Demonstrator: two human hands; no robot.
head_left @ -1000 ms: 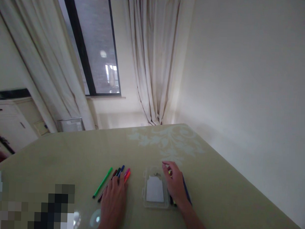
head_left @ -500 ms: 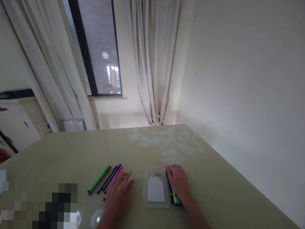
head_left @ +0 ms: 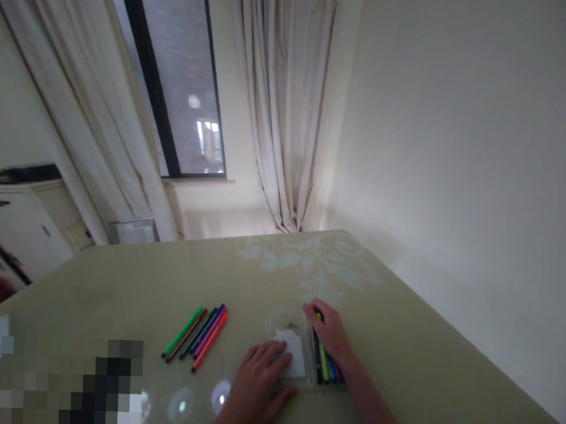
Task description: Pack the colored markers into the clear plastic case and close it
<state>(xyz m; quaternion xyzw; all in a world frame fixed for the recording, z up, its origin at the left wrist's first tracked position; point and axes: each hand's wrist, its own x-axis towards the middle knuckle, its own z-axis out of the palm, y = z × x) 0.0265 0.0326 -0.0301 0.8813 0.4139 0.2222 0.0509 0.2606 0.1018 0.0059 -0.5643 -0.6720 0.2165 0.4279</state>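
Pens (head_left: 197,334), slanting away rightward, lie left of the nearer, loosely spread left hand (head_left: 256,379); the right hand's (head_left: 331,332) grip is unclear.

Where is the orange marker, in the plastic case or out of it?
Out: the orange marker lies on the table, with a gap between it and the plastic case.

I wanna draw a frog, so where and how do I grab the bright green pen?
Probably best to pinch the bright green pen around its middle, reaching down from above and from the left. It's long, thin and lying flat at a slant, with no pen on its left, while the dark red pen lies close along its right.
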